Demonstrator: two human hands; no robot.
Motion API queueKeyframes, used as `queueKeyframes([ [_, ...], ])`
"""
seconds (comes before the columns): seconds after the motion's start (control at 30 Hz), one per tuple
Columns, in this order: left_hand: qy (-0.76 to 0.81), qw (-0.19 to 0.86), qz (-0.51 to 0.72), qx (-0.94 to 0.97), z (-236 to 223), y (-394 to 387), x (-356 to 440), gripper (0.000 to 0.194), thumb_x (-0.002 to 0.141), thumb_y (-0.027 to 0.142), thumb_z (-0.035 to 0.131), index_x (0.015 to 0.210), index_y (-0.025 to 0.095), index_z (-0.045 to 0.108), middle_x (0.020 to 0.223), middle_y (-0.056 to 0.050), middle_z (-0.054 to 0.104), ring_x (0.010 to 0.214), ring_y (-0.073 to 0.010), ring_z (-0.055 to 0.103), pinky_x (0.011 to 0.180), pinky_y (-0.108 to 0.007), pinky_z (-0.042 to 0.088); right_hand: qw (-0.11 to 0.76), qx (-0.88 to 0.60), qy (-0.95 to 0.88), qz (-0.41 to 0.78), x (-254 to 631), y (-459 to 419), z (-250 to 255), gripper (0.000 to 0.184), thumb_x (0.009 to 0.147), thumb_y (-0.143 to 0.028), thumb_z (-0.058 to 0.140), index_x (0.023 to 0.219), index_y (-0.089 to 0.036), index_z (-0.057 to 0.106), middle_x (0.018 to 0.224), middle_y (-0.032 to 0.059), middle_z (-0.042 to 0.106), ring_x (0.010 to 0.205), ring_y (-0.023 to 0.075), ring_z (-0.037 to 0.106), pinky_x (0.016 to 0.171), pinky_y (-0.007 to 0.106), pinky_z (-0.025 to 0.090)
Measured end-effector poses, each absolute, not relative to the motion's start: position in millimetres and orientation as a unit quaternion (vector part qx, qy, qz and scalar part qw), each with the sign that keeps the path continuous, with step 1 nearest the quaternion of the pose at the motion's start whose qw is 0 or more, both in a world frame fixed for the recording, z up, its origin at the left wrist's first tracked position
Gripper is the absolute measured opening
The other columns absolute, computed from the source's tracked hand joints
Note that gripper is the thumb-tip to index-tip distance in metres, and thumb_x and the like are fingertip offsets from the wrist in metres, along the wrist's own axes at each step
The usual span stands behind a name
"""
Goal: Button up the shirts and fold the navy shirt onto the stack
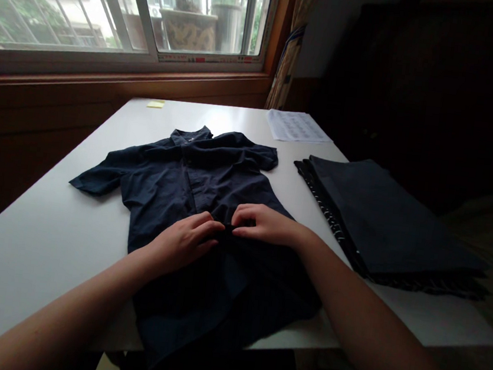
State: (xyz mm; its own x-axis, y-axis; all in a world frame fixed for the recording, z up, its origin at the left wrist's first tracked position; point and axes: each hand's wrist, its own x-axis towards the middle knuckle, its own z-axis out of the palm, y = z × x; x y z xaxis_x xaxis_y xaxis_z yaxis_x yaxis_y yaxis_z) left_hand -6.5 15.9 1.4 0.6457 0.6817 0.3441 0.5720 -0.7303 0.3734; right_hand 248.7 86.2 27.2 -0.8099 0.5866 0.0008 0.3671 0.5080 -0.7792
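From my remote seat I had the dark shirt front-up on the white bench, collar at the window end, sleeves out to both sides, lower hem hanging over the near edge. Left hand and right hand met partway down the placket. Fingers of both looked to be pinching cloth there, tips nearly touching; too dark to tell if a button sat between them.

Risks, my call: poor contrast was the big one. Navy cloth in shade could have hidden a misaligned edge, so the two front layers might have ended up uneven. Any pull toward the body could have dragged the shirt further off, since the overhang already weighed on that side and the bench top looked smooth. The body was wrinkled, so tugging at one spot might have set more creases.

The right forearm ran close to the folded stack; a wide elbow swing could have skewed its layers, which already sat unevenly. Printed sheets and a yellow note lay at the far edge, well apart from the hands, low risk.
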Motion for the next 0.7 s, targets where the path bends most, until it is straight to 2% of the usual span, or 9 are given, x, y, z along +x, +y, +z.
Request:
queueKeyframes([
  [0.1, 0.352, 0.06, 0.212, 0.909, -2, 17, -7, 0.033, 0.097, 0.027, 0.056, 0.13, 0.025, 0.055, 0.108, -0.006, 0.059, 0.087, -0.0169, 0.064, 0.075, -0.029, 0.057, 0.138, -0.283, -0.847, 0.428, 248, 88, 24, 0.021, 0.088, -0.037, 0.066, 0.092, -0.017, 0.072, 0.095, 0.0038, 0.068, 0.089, 0.0185, 0.062, 0.082, 0.028, 0.046],
  [0.23, 0.367, 0.023, 0.189, 0.911, -3, 18, -8, 0.022, 0.098, 0.026, 0.054, 0.119, 0.023, 0.058, 0.104, -0.005, 0.059, 0.084, -0.0167, 0.063, 0.07, -0.027, 0.055, 0.136, -0.302, -0.825, 0.458, 249, 88, 23, 0.024, 0.088, -0.039, 0.065, 0.096, -0.017, 0.071, 0.094, 0.003, 0.071, 0.091, 0.0198, 0.063, 0.083, 0.028, 0.046],
  [0.37, 0.37, 0.036, 0.19, 0.909, -3, 19, -10, 0.014, 0.097, 0.019, 0.05, 0.108, 0.021, 0.059, 0.101, -0.004, 0.058, 0.078, -0.0145, 0.06, 0.067, -0.025, 0.052, 0.131, -0.315, -0.815, 0.469, 249, 88, 25, 0.025, 0.087, -0.039, 0.065, 0.096, -0.017, 0.071, 0.093, 0.0025, 0.071, 0.09, 0.0202, 0.063, 0.083, 0.029, 0.045],
  [0.7, 0.34, 0.104, 0.252, 0.9, 2, 23, -19, 0.019, 0.098, 0.015, 0.048, 0.106, 0.021, 0.064, 0.104, -0.005, 0.063, 0.074, -0.0104, 0.062, 0.064, -0.02, 0.048, 0.15, -0.316, -0.811, 0.468, 252, 92, 24, 0.024, 0.088, -0.039, 0.065, 0.095, -0.017, 0.07, 0.096, 0.0029, 0.068, 0.094, 0.0203, 0.062, 0.088, 0.03, 0.045],
])
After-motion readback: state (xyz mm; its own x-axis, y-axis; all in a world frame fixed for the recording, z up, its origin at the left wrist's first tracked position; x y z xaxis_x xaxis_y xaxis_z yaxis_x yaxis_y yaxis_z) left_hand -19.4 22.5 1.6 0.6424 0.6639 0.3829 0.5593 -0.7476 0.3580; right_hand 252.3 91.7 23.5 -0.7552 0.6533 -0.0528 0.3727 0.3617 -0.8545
